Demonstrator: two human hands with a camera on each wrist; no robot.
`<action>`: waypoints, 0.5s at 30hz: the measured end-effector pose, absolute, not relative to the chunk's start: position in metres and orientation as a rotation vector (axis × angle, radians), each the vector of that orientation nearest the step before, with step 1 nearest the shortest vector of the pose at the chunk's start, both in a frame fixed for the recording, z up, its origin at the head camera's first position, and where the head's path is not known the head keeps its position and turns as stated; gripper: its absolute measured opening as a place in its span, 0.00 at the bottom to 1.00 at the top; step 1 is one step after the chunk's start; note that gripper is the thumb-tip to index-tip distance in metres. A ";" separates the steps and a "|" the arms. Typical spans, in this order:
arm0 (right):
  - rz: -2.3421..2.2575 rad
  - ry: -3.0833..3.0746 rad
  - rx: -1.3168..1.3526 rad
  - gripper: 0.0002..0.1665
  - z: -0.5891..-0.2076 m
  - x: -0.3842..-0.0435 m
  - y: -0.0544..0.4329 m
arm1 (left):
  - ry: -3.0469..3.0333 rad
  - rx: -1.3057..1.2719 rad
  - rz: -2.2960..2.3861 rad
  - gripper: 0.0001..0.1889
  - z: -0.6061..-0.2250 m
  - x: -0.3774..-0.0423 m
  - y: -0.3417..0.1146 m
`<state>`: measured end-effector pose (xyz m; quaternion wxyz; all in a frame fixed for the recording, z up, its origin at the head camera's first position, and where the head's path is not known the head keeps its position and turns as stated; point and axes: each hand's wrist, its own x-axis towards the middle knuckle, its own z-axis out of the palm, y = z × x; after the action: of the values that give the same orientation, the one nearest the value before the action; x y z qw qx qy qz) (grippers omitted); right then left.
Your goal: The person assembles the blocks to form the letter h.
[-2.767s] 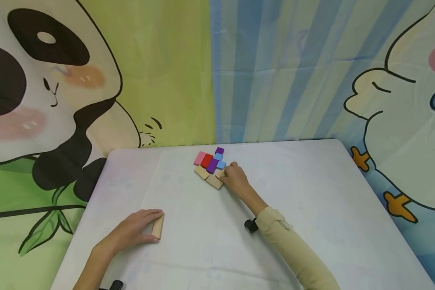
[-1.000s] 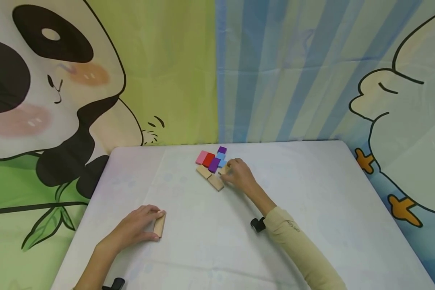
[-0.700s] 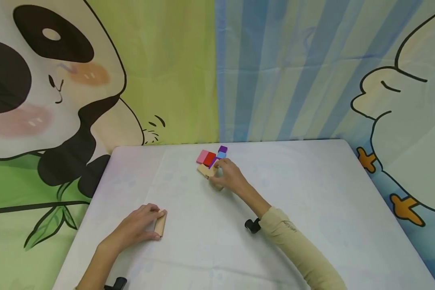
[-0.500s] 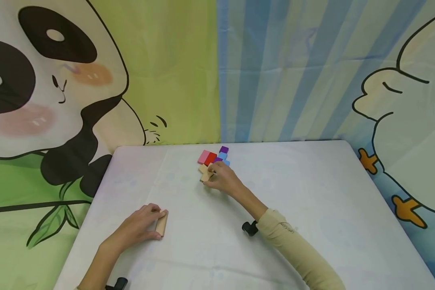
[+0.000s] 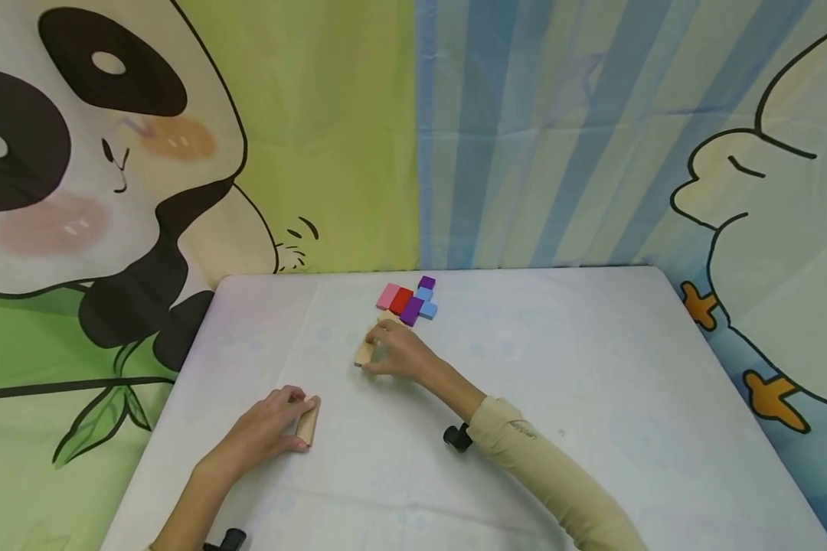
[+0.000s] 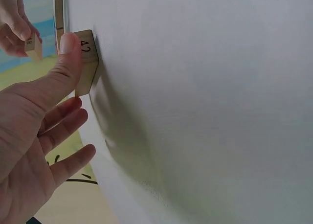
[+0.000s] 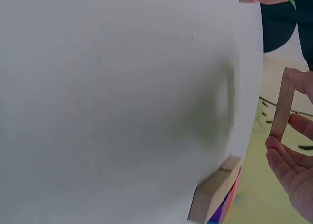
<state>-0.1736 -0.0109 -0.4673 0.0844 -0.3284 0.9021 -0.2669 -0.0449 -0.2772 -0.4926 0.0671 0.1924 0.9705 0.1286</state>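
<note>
My left hand point(image 5: 265, 430) pinches a plain wooden block point(image 5: 308, 425) by its two ends on the white table. In the left wrist view the thumb lies over the marked end of this wooden block point(image 6: 88, 70). With thumb and fingertips at its ends, my right hand point(image 5: 405, 353) holds another wooden block point(image 5: 364, 353). The right wrist view has this wooden block point(image 7: 282, 106) raised off the table, its shadow falling on the cloth. Behind the right hand, partly hidden in the head view, lie two more wooden blocks point(image 7: 208, 202).
Beyond the right hand sits a cluster of coloured blocks: pink point(image 5: 388, 296), red point(image 5: 401, 301), purple point(image 5: 411, 311) and blue point(image 5: 428, 310), with a small purple block point(image 5: 426, 283) farthest back. The white table point(image 5: 558, 344) ends at a cartoon-printed curtain point(image 5: 331, 138).
The right hand has lifted a wooden block from beside the blue blocks and carried it left and nearer, past the cluster. The left hand stays on its block while the view shifts slightly.
</note>
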 end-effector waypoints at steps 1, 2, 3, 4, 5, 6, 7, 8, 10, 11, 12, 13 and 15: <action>-0.775 2.687 -0.997 0.26 -0.468 -0.173 -0.014 | 2.926 0.577 0.388 0.40 -0.493 -0.045 -0.277; -0.763 2.682 -1.012 0.26 -0.468 -0.171 -0.018 | 2.928 0.576 0.390 0.40 -0.492 -0.045 -0.276; -0.750 2.679 -1.030 0.26 -0.467 -0.170 -0.021 | 2.931 0.577 0.389 0.40 -0.492 -0.045 -0.275; -0.727 2.680 -1.050 0.26 -0.467 -0.169 -0.024 | 2.938 0.581 0.383 0.40 -0.492 -0.045 -0.275; -0.724 2.670 -1.065 0.26 -0.467 -0.168 -0.027 | 2.943 0.584 0.379 0.40 -0.492 -0.045 -0.275; -0.715 2.662 -1.077 0.26 -0.466 -0.166 -0.030 | 2.948 0.587 0.374 0.40 -0.492 -0.045 -0.275; -0.712 2.649 -1.088 0.26 -0.466 -0.165 -0.033 | 2.952 0.589 0.370 0.40 -0.491 -0.044 -0.275; -0.704 2.641 -1.105 0.26 -0.466 -0.164 -0.036 | 2.952 0.589 0.369 0.40 -0.491 -0.044 -0.275; -0.678 2.625 -1.138 0.26 -0.468 -0.162 -0.041 | 2.950 0.586 0.365 0.40 -0.492 -0.043 -0.275; -0.675 2.613 -1.154 0.26 -0.469 -0.161 -0.043 | 2.948 0.582 0.368 0.40 -0.492 -0.043 -0.275; -0.664 2.607 -1.171 0.26 -0.471 -0.161 -0.046 | 2.947 0.578 0.372 0.40 -0.493 -0.042 -0.276; -0.651 2.603 -1.194 0.27 -0.472 -0.161 -0.049 | 2.946 0.573 0.377 0.40 -0.494 -0.042 -0.276; -0.640 2.591 -1.226 0.27 -0.475 -0.160 -0.054 | 2.951 0.568 0.386 0.40 -0.495 -0.041 -0.276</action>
<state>-0.1601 -0.0537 -0.4751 0.1022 -0.4154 0.8775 -0.2169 -0.0410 -0.2764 -0.4948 0.0557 0.1871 0.9725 0.1273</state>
